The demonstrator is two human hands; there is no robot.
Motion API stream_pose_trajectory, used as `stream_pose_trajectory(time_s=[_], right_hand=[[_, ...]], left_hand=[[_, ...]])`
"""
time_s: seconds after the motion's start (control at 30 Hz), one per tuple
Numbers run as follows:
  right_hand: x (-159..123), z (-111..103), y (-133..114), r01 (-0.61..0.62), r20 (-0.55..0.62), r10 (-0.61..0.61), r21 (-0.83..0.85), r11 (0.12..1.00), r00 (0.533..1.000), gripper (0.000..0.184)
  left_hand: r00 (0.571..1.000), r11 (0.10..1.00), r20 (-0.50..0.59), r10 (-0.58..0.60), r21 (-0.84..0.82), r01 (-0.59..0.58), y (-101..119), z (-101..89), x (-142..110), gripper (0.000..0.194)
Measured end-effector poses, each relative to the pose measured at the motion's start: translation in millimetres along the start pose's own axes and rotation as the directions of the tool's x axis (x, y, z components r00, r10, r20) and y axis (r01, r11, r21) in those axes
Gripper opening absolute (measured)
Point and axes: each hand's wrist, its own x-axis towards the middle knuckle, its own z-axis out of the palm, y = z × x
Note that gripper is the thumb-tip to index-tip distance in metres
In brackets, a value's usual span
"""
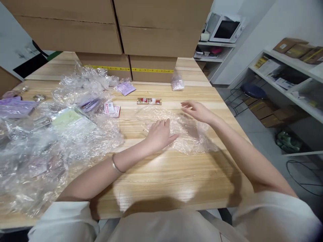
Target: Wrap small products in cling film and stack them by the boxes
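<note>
A crumpled sheet of clear plastic film (186,132) lies spread on the wooden table (161,174) in front of me. My left hand (160,134) rests flat on its left part, fingers stretched out. My right hand (198,111) hovers just over the film's far right edge, fingers apart and holding nothing. Beyond the film lies a small red-and-white stick packet (149,101). A small red-and-white box (111,109) sits further left.
A large heap of clear plastic bags (50,141) with purple items covers the table's left side. Stacked cardboard boxes (151,40) stand at the back. A small bag (177,82) lies near them. Shelves (290,74) and a stool (253,91) are to the right.
</note>
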Motion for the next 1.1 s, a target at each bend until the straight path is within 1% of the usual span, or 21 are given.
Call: stream_pose_trajectory(time_s=[0.03, 0.1, 0.17, 0.2, 0.27, 0.3, 0.4, 0.5, 0.57, 0.63, 0.67, 0.73, 0.77, 0.8, 0.87, 0.9, 0.93, 0.97, 1.0, 1.03, 1.1], right_hand=[[18, 9, -1, -0.047, 0.034, 0.048, -0.027, 0.999, 0.998, 0.042], [43, 28, -4, -0.043, 0.213, 0.067, -0.115, 0.992, 0.975, 0.037], [54, 41, -5, 0.016, 0.313, 0.037, -0.163, 0.986, 0.949, 0.028], [54, 44, -4, 0.035, 0.317, 0.020, -0.170, 0.985, 0.948, 0.025], [45, 41, 0, 0.029, 0.255, 0.015, -0.167, 0.985, 0.967, 0.021], [38, 36, 5, 0.003, 0.209, 0.032, -0.163, 0.987, 0.977, 0.022], [11, 11, 28, -0.184, -0.004, 0.186, -0.163, 0.969, 0.983, 0.025], [-17, -13, 53, -0.441, -0.192, 0.410, -0.170, 0.881, 0.892, 0.023], [-35, -24, 64, -0.540, -0.205, 0.505, -0.181, 0.822, 0.838, 0.026], [-51, -28, 66, -0.610, -0.191, 0.579, -0.234, 0.757, 0.793, 0.029], [-58, -27, 64, -0.633, -0.196, 0.603, -0.289, 0.718, 0.773, 0.031], [-68, -21, 53, -0.625, -0.271, 0.569, -0.441, 0.644, 0.777, 0.035], [-71, -17, 45, -0.583, -0.321, 0.490, -0.517, 0.626, 0.811, 0.037], [-72, -12, 37, -0.517, -0.356, 0.375, -0.582, 0.628, 0.856, 0.039], [-68, -2, 18, -0.304, -0.329, 0.101, -0.655, 0.692, 0.939, 0.041], [-64, 2, 8, -0.151, -0.252, -0.025, -0.653, 0.743, 0.967, 0.041], [-59, 7, -1, 0.022, -0.144, -0.138, -0.611, 0.792, 0.980, 0.039], [-52, 12, -10, 0.199, -0.022, -0.247, -0.529, 0.825, 0.969, 0.038], [-43, 16, -18, 0.353, 0.094, -0.347, -0.418, 0.837, 0.933, 0.035], [-33, 20, -26, 0.463, 0.180, -0.427, -0.301, 0.834, 0.886, 0.033], [-8, 27, -39, 0.538, 0.246, -0.497, -0.141, 0.831, 0.832, 0.030]], left_hand=[[0.998, 0.999, 0.053, -0.037, -0.002, 0.037, -1, 4.6, 7, 0.056], [0.991, 0.997, 0.128, -0.044, -0.053, 0.051, -7, 7.3, 15, 0.033], [0.991, 0.989, 0.127, 0.044, -0.144, -0.025, -18, 0.2, 11, 0.019], [0.987, 0.975, 0.110, 0.114, -0.201, -0.090, -24, -6.7, 6, 0.019], [0.959, 0.914, 0.076, 0.272, -0.333, -0.233, -39, -24.9, -8, 0.023], [0.933, 0.865, 0.102, 0.346, -0.420, -0.275, -48, -35.1, -15, 0.025], [0.873, 0.770, 0.175, 0.455, -0.571, -0.286, -80, -64.3, -28, 0.029], [0.872, 0.840, 0.268, 0.409, -0.483, -0.245, -119, -84.1, -27, 0.031], [0.915, 0.937, 0.309, 0.260, -0.308, -0.162, -142, -90.0, -23, 0.031], [0.978, 1.000, 0.209, 0.006, -0.024, -0.001, -154, -90.0, -20, 0.028], [0.992, 0.990, 0.070, -0.100, 0.108, 0.092, -154, -87.9, -19, 0.026], [0.950, 0.945, -0.268, -0.160, 0.235, 0.226, -141, -80.7, -19, 0.027], [0.902, 0.944, -0.415, -0.122, 0.233, 0.235, -128, -75.9, -20, 0.034], [0.887, 0.965, -0.457, -0.057, 0.202, 0.166, -112, -70.7, -20, 0.041], [0.913, 0.980, -0.365, 0.183, 0.145, -0.139, -77, -60.7, -22, 0.047], [0.909, 0.945, -0.260, 0.326, 0.109, -0.308, -59, -56.2, -23, 0.048], [0.879, 0.890, -0.138, 0.457, 0.062, -0.453, -43, -52.5, -25, 0.048], [0.836, 0.837, -0.047, 0.546, 0.006, -0.547, -30, -49.6, -26, 0.046], [0.820, 0.819, 0.000, 0.573, -0.043, -0.572, -20, -47.7, -28, 0.046], [0.822, 0.822, 0.044, 0.568, -0.087, -0.563, -13, -46.9, -30, 0.047], [0.871, 0.876, 0.132, 0.474, -0.170, -0.451, -9, -48.5, -34, 0.056]])
